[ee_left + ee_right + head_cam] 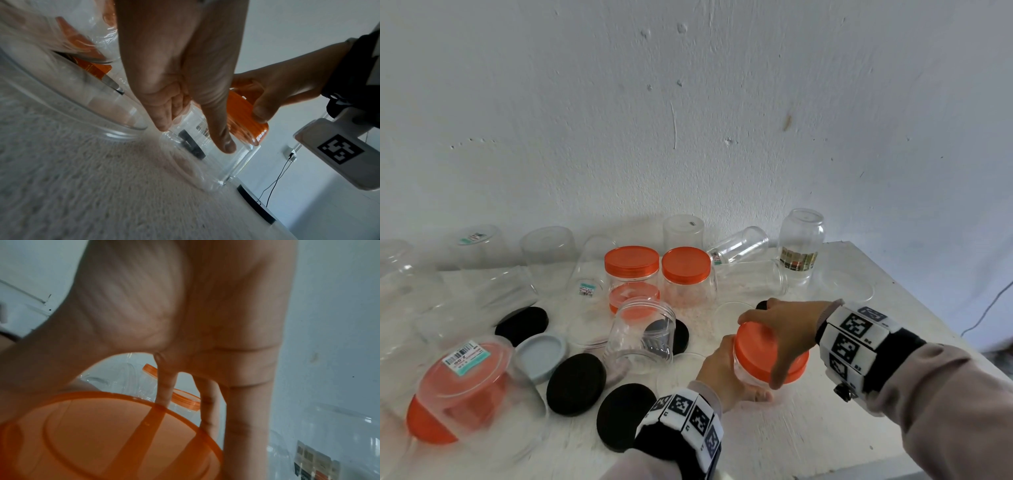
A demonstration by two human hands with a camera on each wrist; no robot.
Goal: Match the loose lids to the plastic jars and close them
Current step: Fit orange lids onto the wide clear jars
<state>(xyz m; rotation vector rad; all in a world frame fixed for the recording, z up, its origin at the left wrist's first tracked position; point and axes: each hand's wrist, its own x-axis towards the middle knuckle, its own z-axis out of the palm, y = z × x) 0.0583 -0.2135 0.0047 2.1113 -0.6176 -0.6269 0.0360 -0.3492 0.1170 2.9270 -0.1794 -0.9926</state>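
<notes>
A small clear jar (748, 376) stands on the white table (808, 428) near the front, with an orange lid (760, 349) on its mouth. My left hand (717, 373) grips the jar's body from the left; in the left wrist view the left hand (180, 73) has thumb and fingers wrapped round the jar (218, 162) below the lid (244, 123). My right hand (787, 325) comes from the right and grips the lid from above, fingers curled round its rim. The right wrist view shows the right hand (185, 313) spread over the translucent lid (102, 434).
Two jars with orange lids (631, 263) (686, 270) stand at mid-table, and an open clear jar (640, 337) stands in front of them. Black lids (576, 383) (625, 416), a grey-blue lid (541, 356) and a large upturned jar (469, 387) lie left. Clear jars line the wall.
</notes>
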